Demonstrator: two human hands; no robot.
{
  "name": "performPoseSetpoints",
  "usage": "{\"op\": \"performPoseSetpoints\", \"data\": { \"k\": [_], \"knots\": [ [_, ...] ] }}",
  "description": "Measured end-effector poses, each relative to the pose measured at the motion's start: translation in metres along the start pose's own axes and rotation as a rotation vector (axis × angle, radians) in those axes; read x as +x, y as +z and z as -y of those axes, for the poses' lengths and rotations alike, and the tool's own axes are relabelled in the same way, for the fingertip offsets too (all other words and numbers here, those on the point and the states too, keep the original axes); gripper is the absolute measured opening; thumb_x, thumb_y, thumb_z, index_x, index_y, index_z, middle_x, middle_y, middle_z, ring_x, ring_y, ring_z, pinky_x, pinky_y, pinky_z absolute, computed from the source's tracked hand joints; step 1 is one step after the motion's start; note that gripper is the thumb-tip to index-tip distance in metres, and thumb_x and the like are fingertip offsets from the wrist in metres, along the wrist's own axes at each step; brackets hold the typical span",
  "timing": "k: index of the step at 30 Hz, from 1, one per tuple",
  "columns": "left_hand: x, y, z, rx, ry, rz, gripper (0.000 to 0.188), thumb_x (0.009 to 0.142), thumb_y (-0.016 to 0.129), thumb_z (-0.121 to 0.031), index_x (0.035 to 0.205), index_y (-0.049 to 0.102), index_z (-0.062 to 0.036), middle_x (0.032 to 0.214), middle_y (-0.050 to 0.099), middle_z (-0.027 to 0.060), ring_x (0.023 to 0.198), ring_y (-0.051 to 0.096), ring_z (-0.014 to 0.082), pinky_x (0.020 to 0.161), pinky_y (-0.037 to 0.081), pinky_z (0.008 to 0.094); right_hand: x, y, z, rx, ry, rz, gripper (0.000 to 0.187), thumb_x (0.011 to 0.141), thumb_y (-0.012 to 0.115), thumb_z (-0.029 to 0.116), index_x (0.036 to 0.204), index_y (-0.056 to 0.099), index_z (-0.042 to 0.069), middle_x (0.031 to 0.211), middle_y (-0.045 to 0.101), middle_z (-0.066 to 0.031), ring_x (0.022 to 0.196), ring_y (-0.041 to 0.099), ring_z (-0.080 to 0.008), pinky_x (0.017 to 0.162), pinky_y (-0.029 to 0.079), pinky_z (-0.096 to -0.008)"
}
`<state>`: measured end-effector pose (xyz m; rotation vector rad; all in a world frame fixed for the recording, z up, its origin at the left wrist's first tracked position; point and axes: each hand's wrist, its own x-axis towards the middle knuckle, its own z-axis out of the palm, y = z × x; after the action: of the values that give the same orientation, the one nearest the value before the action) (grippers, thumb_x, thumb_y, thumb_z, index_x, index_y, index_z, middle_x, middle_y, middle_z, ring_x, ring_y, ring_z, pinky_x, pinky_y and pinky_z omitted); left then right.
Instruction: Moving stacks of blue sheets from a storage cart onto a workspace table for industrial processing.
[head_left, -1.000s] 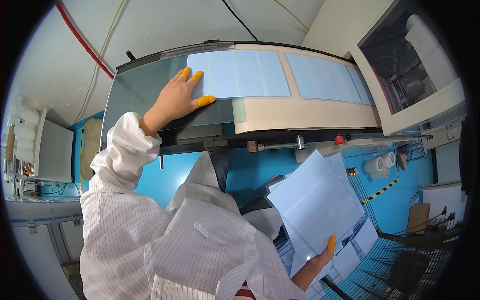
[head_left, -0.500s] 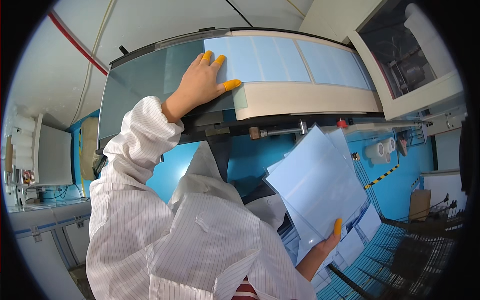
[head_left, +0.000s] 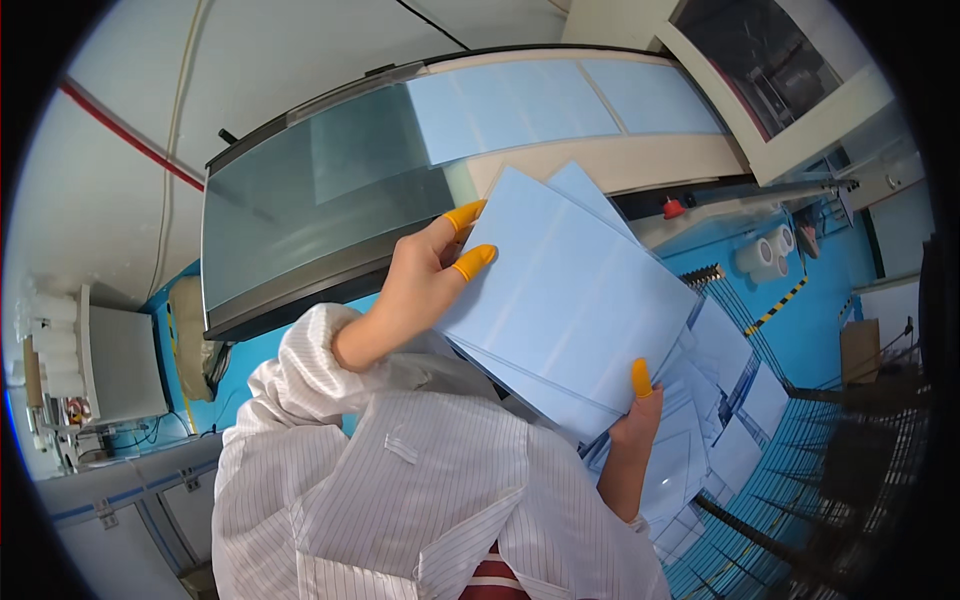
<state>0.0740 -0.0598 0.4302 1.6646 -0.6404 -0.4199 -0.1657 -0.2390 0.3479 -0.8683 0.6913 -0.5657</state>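
Note:
In front of my chest is a fanned stack of pale blue film-covered sheets (head_left: pixel 575 290), tilted with its corners uneven. My left hand (head_left: pixel 425 280), with yellow finger cots on thumb and forefinger, pinches the stack's left edge. My right hand (head_left: pixel 638 425) grips its lower right edge, the yellow-tipped thumb on top and the other fingers hidden underneath. Beyond the stack, more pale blue sheets (head_left: pixel 520 105) lie in a row on the cream conveyor belt (head_left: pixel 690 155). The nearest of them meets the dark glass-like panel (head_left: pixel 350 170) at the machine's left end.
Below right, a wire rack (head_left: pixel 770 520) carries a loose pile of blue sheets (head_left: pixel 740 350). A red knob (head_left: pixel 672 208) sits on the machine's front edge. White rolls (head_left: pixel 765 255) stand on the blue floor. A white machine housing (head_left: pixel 830 110) rises at the belt's right end.
My left hand has left the sheet on the belt and come back to the held stack, gripping its left edge. My right hand has raised the stack and brought it leftward.

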Motion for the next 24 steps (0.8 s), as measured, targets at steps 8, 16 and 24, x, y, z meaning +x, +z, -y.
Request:
{"op": "performPoseSetpoints", "data": {
  "k": [8, 16, 24],
  "knots": [
    [-0.003, -0.082, 0.003, -0.354, -0.127, -0.213, 0.014, 0.086, 0.052, -0.005, 0.099, 0.053, 0.0006, 0.084, 0.059, 0.0028, 0.072, 0.053, 0.0065, 0.066, 0.043, 0.0199, 0.003, -0.002, -0.007, 0.209, 0.168, -0.032, 0.052, 0.088, 0.051, 0.037, 0.121, 0.042, -0.002, 0.114, 0.053, -0.0142, 0.101, 0.053, -0.0264, 0.088, 0.044, -0.0393],
    [0.032, -0.217, 0.054, -0.341, -0.309, -0.737, 0.026, 0.085, 0.038, 0.003, 0.108, 0.049, 0.0066, 0.102, 0.052, 0.0140, 0.090, 0.054, 0.0171, 0.080, 0.044, 0.0245, 0.007, -0.005, 0.012, 0.256, 0.092, -0.074, 0.049, 0.088, 0.052, 0.036, 0.119, 0.045, 0.000, 0.110, 0.055, -0.0130, 0.096, 0.056, -0.0248, 0.083, 0.048, -0.0359],
    [0.055, -0.228, 0.077, 0.250, -0.139, -0.711, 0.036, 0.080, 0.058, -0.010, 0.111, 0.051, 0.0083, 0.100, 0.058, 0.0172, 0.085, 0.056, 0.0217, 0.076, 0.044, 0.0276, 0.002, 0.011, 0.019, 0.223, 0.035, -0.165, 0.047, 0.089, 0.051, 0.033, 0.117, 0.045, -0.003, 0.106, 0.056, -0.0131, 0.094, 0.057, -0.0240, 0.079, 0.050, -0.0342]
  ]
}}
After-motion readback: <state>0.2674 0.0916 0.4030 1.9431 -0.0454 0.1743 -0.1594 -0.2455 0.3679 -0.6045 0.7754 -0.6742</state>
